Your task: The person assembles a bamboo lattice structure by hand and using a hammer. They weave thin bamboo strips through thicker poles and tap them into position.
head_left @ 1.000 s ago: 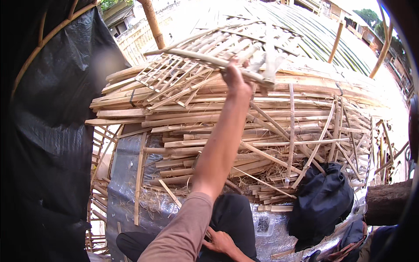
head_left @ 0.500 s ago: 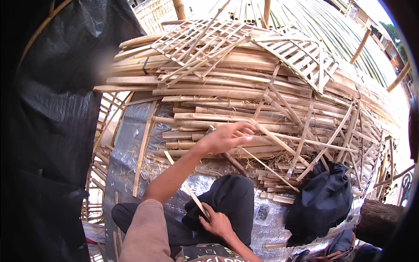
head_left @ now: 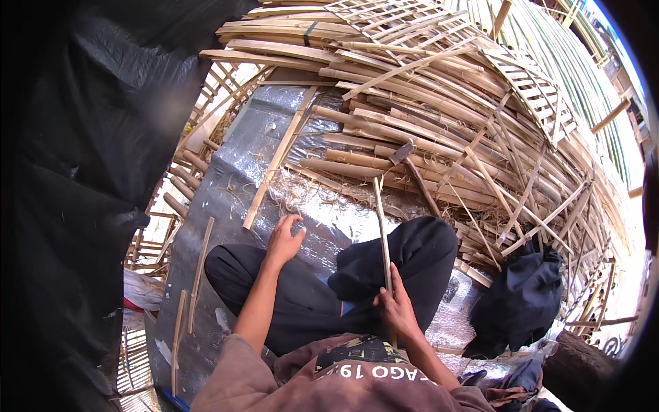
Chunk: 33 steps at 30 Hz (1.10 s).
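My right hand [head_left: 398, 303] is wrapped round a thin bamboo strip [head_left: 382, 230] above my right leg. The strip points away from me, and its far end shows two tips; I cannot tell whether it is one split piece or two. Over my left knee, my left hand [head_left: 285, 239] is held up with nothing in it, its thumb and fingers loosely curled and apart. Beyond the right knee lies a hammer [head_left: 403, 152], its dark handle slanting toward me and its head resting against the pile of split bamboo [head_left: 405, 130].
A shiny silver sheet [head_left: 233, 185] covers the ground, with shavings [head_left: 302, 196] on it. One long bamboo slat [head_left: 281, 158] lies ahead at the left. Lattice panels [head_left: 532, 82] rest on the pile. A black cloth [head_left: 518, 302] sits at right; a black tarp [head_left: 89, 192] hangs at left.
My left hand has come back from over the bamboo pile to above my left knee. The strip in my right hand has swung from pointing far left to nearly straight ahead. The view has shifted.
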Tool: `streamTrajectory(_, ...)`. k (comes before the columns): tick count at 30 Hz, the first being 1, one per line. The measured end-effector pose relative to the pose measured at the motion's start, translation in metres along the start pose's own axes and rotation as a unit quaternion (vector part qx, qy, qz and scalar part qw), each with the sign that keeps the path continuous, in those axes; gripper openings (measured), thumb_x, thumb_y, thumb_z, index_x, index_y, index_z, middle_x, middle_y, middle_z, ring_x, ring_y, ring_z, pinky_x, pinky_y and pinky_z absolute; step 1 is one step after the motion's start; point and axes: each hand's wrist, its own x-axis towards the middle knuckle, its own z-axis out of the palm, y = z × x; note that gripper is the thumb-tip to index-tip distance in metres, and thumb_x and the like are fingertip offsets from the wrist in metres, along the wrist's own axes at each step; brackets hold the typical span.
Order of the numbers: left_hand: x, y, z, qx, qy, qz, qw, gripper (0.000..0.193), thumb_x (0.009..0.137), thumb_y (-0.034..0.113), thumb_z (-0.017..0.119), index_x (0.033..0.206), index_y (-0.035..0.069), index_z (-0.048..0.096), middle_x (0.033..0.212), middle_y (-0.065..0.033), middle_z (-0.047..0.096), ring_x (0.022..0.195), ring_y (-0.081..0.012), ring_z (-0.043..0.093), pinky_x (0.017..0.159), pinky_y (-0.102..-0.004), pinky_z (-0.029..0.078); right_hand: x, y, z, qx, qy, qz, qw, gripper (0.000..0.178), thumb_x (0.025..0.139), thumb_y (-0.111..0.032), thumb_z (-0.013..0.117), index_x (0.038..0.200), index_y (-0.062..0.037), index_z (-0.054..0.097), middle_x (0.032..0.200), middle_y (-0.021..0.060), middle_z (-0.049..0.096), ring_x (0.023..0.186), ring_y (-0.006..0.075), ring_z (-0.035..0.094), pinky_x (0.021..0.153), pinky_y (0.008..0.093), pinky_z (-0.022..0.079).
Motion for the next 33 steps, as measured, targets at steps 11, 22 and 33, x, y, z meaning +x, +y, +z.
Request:
streamTrajectory(11, 0.016, 0.031, 0.003, 0.038, 0.123, 0.082, 0.988, 0.044, 0.08, 0.014, 0.065, 0.121, 0.008, 0.052, 0.127, -0.0139, 0.052, 0.119, -0.035, 0.049, 0.099, -0.0466, 0.04, 0.039, 0.0, 0.093, -0.023, -0.029, -0.002, 0.999, 0.059, 0.097, -0.007, 0.049, 0.152, -0.0142, 0.029, 0.087, -0.0024, 0.049, 0.069, 0.0067, 0.038, 0.059, 0.0215, 0.036)
streamTrajectory(22, 0.073, -0.009, 0.041, 0.179, -0.008, -0.049, 0.983, 0.114, 0.068, 0.041, 0.084, 0.154, 0.019, 0.013, 0.156, -0.0233, 0.013, 0.143, -0.048, 0.014, 0.108, -0.063, 0.028, 0.022, -0.066, -0.007, -0.121, 0.057, -0.161, 0.978, 0.058, 0.094, -0.001, 0.053, 0.148, -0.0085, 0.035, 0.109, 0.0025, 0.057, 0.088, 0.0062, 0.045, 0.082, 0.0208, 0.039)
streamTrajectory(33, 0.128, -0.041, 0.045, 0.289, -0.024, 0.11, 0.951, 0.053, 0.078, 0.045, 0.072, 0.119, 0.013, 0.058, 0.117, -0.0142, 0.058, 0.112, -0.0346, 0.052, 0.089, -0.0518, 0.041, -0.011, 0.027, -0.053, 0.034, 0.165, -0.055, 0.984, 0.06, 0.093, -0.003, 0.056, 0.149, -0.0107, 0.034, 0.084, -0.0035, 0.053, 0.067, 0.0028, 0.043, 0.058, 0.0175, 0.035)
